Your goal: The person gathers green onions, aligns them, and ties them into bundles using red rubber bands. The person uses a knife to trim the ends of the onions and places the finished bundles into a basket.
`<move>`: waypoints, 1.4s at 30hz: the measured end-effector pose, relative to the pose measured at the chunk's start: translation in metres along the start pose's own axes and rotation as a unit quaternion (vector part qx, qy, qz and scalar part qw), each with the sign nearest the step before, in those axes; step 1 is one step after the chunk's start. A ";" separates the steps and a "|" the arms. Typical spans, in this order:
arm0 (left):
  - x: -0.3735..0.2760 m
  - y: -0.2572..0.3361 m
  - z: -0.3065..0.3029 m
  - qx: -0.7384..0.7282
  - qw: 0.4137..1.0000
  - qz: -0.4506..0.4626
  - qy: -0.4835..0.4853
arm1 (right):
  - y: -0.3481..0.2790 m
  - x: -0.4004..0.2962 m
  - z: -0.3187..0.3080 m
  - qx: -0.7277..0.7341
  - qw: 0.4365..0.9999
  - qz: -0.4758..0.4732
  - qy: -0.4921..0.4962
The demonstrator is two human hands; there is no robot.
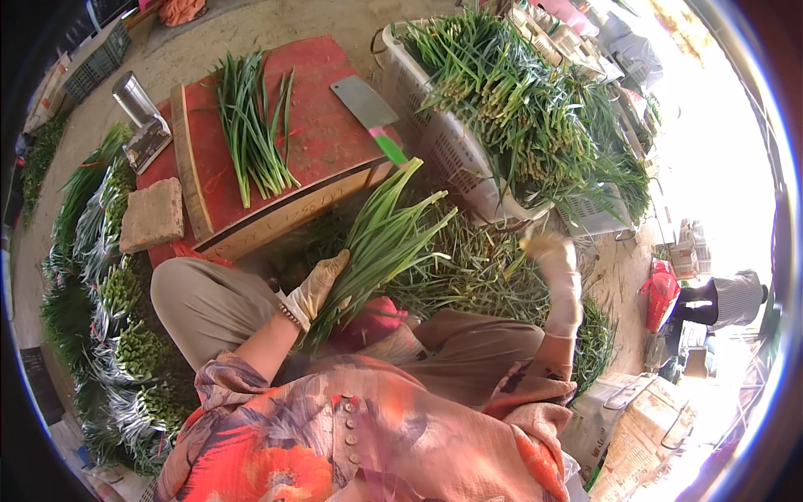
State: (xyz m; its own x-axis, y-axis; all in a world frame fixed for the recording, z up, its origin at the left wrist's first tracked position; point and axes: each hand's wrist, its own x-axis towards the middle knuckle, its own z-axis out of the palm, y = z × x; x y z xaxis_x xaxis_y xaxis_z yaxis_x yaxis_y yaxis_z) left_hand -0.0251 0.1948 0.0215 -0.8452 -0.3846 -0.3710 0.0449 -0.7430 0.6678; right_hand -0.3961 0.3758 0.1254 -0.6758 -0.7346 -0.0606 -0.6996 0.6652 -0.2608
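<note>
My left hand [320, 288], in a pale glove, is closed around a bunch of long green leafy stalks [382, 238] above my lap, their pale cut ends pointing up and right. My right hand [552, 251], also gloved, is raised at the right over the leaf litter and blurred; whether it holds anything cannot be told. Another loose bunch of stalks [251, 132] lies on the red-topped board [313, 69] in front of me. A cleaver [365, 103] with a green and pink handle rests at the board's right edge.
A white plastic crate [455, 147] heaped with stalks [514, 106] stands at upper right. Tied bundles [119, 292] line the left side. On the board's left are a brick [152, 214], a wooden strip [190, 163] and a steel flask [135, 97]. Trimmed leaves [489, 276] cover the ground; a person [734, 298] bends far right.
</note>
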 end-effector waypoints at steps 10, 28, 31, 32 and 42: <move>-0.007 0.006 0.021 -0.041 0.999 0.028 0.000 | -0.163 -0.027 0.029 0.511 0.855 -0.073 0.054; -0.017 0.012 0.013 -0.044 0.983 0.053 -0.169 | -0.146 0.021 0.025 0.426 0.858 -0.288 0.003; -0.015 0.005 0.001 -0.011 0.986 0.036 -0.165 | -0.159 0.014 0.001 0.061 0.925 -0.323 0.191; -0.017 0.005 -0.001 -0.007 0.988 0.026 -0.153 | -0.162 0.009 -0.011 -0.005 0.910 -0.338 0.242; -0.004 0.002 -0.001 -0.069 0.987 0.010 -0.142 | -0.102 -0.035 0.050 0.573 0.818 0.015 -0.056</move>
State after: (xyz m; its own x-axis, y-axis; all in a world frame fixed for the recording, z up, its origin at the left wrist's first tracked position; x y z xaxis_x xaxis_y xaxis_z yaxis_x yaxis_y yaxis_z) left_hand -0.0211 0.1941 0.0238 -0.9580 -0.2445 -0.1499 0.1180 -0.8124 0.5710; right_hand -0.2893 0.3268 0.1057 -0.6181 -0.7708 -0.1542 0.0358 0.1684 -0.9851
